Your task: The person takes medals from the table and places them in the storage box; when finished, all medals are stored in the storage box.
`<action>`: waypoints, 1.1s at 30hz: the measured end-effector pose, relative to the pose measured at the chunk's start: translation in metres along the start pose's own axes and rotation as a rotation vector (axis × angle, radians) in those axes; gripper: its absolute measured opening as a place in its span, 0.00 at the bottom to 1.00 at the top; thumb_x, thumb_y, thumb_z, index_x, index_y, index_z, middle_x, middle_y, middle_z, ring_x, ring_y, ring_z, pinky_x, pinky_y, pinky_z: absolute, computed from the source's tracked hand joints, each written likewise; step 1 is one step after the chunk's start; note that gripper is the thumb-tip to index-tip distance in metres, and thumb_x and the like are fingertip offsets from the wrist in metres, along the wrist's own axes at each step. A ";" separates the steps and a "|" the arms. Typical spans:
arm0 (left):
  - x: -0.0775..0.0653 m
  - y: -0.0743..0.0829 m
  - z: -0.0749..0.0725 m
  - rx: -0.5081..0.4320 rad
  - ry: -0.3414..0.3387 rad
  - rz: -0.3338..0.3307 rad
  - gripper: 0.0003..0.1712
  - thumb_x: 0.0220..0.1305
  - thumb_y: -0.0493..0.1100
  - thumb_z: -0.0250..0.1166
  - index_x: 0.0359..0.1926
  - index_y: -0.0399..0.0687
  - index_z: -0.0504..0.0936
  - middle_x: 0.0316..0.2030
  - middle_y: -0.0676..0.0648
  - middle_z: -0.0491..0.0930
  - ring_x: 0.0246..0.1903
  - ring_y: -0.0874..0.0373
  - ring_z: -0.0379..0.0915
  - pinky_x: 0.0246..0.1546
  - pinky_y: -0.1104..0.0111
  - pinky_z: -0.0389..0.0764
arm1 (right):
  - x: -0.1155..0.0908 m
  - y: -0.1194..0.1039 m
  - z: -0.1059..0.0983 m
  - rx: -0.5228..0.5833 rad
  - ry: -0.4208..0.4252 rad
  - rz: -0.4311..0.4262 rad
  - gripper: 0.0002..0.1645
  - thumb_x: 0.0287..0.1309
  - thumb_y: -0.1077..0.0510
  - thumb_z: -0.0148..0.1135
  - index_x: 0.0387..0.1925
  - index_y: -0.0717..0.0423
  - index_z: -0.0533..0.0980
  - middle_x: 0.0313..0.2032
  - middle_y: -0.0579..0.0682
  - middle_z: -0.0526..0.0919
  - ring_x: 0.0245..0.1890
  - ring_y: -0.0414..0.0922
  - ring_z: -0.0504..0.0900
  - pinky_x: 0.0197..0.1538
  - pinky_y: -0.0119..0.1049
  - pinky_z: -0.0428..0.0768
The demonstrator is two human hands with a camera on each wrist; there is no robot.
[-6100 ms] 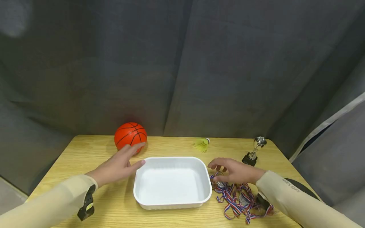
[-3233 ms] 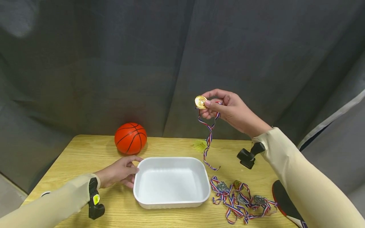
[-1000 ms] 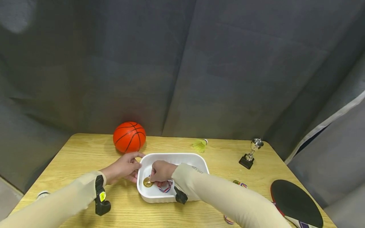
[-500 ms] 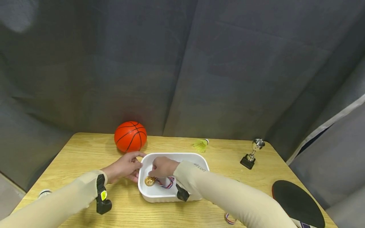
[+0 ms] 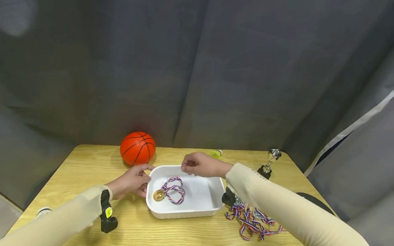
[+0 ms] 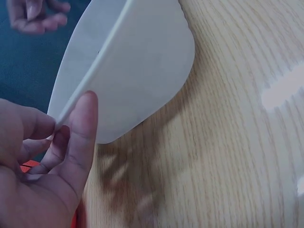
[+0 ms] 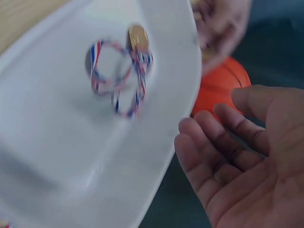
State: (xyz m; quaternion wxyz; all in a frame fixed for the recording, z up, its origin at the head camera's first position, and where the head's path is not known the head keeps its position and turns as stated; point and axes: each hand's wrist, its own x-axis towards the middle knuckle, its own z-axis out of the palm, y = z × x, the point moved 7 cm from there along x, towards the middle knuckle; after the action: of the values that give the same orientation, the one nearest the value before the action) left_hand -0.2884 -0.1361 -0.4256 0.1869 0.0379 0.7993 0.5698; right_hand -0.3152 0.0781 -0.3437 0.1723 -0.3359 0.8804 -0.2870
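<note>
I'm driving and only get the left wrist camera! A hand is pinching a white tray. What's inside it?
Observer: The head view shows a gold-coloured medal lying in the tray, with its red, white and blue ribbon looped next to it.
Operator: Ooh! And what's that red bit at the bottom left of my picture?
Observer: The head view shows it whole: a basketball with black lines, sitting near the back edge of the table.
</note>
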 end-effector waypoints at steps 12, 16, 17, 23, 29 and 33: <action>-0.001 -0.002 -0.005 0.009 0.005 0.011 0.28 0.74 0.30 0.55 0.73 0.36 0.67 0.37 0.41 0.73 0.28 0.55 0.76 0.28 0.63 0.92 | -0.090 0.106 -0.043 0.187 0.143 0.231 0.11 0.77 0.58 0.56 0.46 0.64 0.78 0.34 0.54 0.83 0.34 0.45 0.83 0.39 0.44 0.90; -0.001 -0.003 -0.005 0.014 0.009 0.011 0.28 0.74 0.30 0.56 0.72 0.36 0.67 0.37 0.41 0.73 0.28 0.54 0.76 0.28 0.63 0.92 | -0.114 0.131 -0.025 0.188 0.097 0.294 0.11 0.75 0.58 0.59 0.43 0.65 0.78 0.30 0.57 0.84 0.28 0.46 0.82 0.33 0.46 0.89; -0.001 -0.003 -0.005 0.015 0.008 0.010 0.28 0.74 0.30 0.56 0.72 0.36 0.67 0.37 0.41 0.73 0.28 0.54 0.76 0.28 0.63 0.92 | -0.119 0.136 -0.019 0.186 0.083 0.313 0.11 0.75 0.58 0.59 0.42 0.65 0.78 0.29 0.57 0.84 0.27 0.46 0.81 0.32 0.46 0.88; -0.001 -0.004 -0.003 0.025 0.025 0.010 0.27 0.73 0.29 0.56 0.72 0.36 0.68 0.36 0.42 0.72 0.27 0.55 0.76 0.27 0.63 0.92 | -0.134 0.157 0.008 0.254 0.043 0.398 0.11 0.70 0.57 0.65 0.39 0.63 0.76 0.26 0.56 0.82 0.21 0.44 0.76 0.26 0.40 0.83; 0.001 -0.003 -0.002 0.025 0.031 0.012 0.27 0.72 0.29 0.56 0.70 0.37 0.70 0.34 0.42 0.71 0.26 0.55 0.77 0.26 0.62 0.92 | -0.136 0.164 0.019 0.230 0.034 0.452 0.15 0.63 0.56 0.73 0.41 0.62 0.76 0.26 0.50 0.79 0.22 0.43 0.77 0.26 0.36 0.83; 0.002 -0.005 -0.002 0.011 0.025 0.012 0.27 0.71 0.29 0.56 0.70 0.37 0.71 0.34 0.42 0.71 0.26 0.55 0.77 0.27 0.62 0.92 | -0.136 0.165 0.021 0.211 0.034 0.436 0.14 0.62 0.61 0.73 0.41 0.63 0.75 0.24 0.50 0.79 0.21 0.42 0.76 0.26 0.34 0.81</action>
State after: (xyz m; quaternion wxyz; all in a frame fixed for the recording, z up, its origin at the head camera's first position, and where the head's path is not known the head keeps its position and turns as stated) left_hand -0.2904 -0.1394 -0.4299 0.1732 0.0365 0.8044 0.5670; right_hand -0.2891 0.2640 -0.4476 0.2495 -0.1131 0.9001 -0.3388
